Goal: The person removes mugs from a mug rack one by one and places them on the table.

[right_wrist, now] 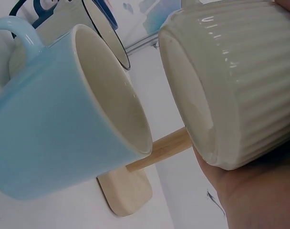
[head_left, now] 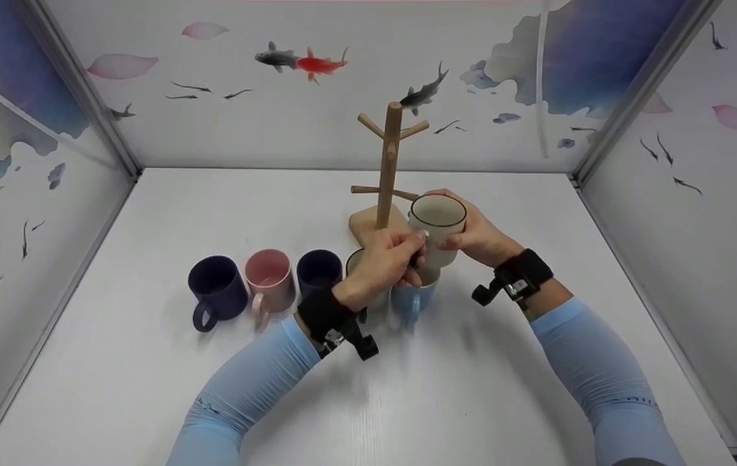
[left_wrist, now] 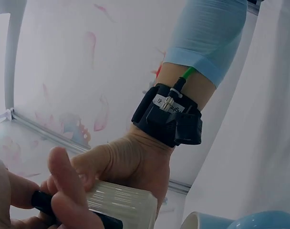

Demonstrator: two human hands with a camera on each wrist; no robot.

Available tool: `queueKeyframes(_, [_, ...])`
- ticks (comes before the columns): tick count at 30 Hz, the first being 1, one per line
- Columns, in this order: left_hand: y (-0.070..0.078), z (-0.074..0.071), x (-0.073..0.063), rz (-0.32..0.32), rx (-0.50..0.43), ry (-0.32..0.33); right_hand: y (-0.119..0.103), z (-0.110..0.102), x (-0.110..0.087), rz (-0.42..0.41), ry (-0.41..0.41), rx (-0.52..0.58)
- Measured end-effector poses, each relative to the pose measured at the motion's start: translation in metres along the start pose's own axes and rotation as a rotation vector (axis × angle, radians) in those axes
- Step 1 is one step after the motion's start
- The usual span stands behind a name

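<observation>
A cream ribbed mug [head_left: 439,236] with a dark rim is held up in front of the wooden mug tree [head_left: 388,168]. My right hand [head_left: 486,234] grips its body from the right side. Coming from the left, my left hand [head_left: 381,262] pinches its black handle [left_wrist: 107,221] between thumb and fingers. In the right wrist view the mug's pale underside [right_wrist: 185,93] faces the camera, beside a light blue mug [right_wrist: 64,114]. That light blue mug stands on the table below the held one. A second cream mug [head_left: 353,260] is mostly hidden behind my left hand.
Left of my hands, a dark blue mug [head_left: 217,288], a pink mug [head_left: 270,279] and another dark blue mug [head_left: 318,272] stand in a row. The tree's wooden base [head_left: 363,223] rests behind them on the white table [head_left: 245,207]. Printed panels [head_left: 277,116] enclose the table's back and sides.
</observation>
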State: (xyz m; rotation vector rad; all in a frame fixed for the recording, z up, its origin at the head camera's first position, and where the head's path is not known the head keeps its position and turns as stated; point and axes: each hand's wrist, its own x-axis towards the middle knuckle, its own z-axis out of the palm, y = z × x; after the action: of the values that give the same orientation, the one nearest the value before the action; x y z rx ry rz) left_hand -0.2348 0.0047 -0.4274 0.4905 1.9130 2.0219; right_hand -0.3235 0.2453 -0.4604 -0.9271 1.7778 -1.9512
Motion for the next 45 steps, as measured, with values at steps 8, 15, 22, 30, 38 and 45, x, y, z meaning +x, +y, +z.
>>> queueKeyframes(8, [-0.008, 0.016, -0.002, 0.077, -0.032, 0.079, -0.005, -0.003, -0.005, -0.013, 0.003, 0.067])
queueKeyframes(15, [-0.012, 0.030, -0.005, 0.130, -0.009, 0.114, -0.009, -0.005, -0.015, 0.065, 0.197, 0.113])
queueKeyframes(22, [-0.012, 0.042, -0.008, 0.161, -0.011, 0.101, -0.011, -0.016, -0.029, 0.095, 0.282, 0.119])
queueKeyframes(30, [-0.017, 0.054, -0.011, 0.149, 0.029, 0.107, -0.007, -0.030, -0.042, 0.086, 0.334, 0.160])
queueKeyframes(38, [-0.025, 0.070, -0.012, 0.176, 0.050, 0.132, -0.005, -0.038, -0.052, 0.125, 0.513, 0.101])
queueKeyframes(45, [-0.030, 0.086, -0.013, 0.124, 0.046, 0.134, -0.003, -0.041, -0.059, 0.187, 0.600, 0.029])
